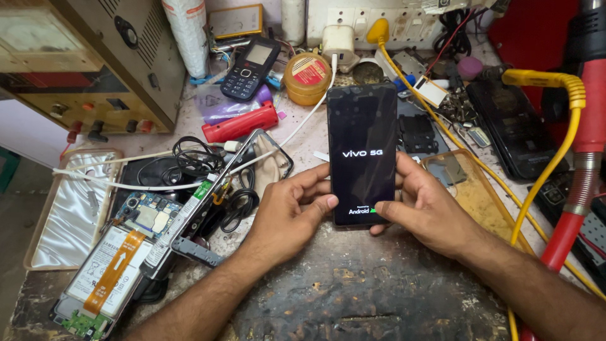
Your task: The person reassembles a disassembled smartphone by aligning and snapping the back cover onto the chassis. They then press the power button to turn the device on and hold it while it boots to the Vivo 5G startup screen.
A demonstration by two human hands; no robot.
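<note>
I grip the black smartphone [362, 155] by its near end, my left hand [284, 211] and right hand [426, 211] closed on either edge, above the worn workbench [366, 297]. Its screen is lit and booting; an opened phone [120, 252] lies left, apart.

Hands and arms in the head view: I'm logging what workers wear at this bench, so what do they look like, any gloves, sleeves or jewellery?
Both the left hand and the right hand are bare: no gloves, and no rings or watch that I can see. The forearms are uncovered as far as the frame's lower edge, so no sleeve shows. Nails are short. No cables, bands or markings are visible on either arm.
</note>
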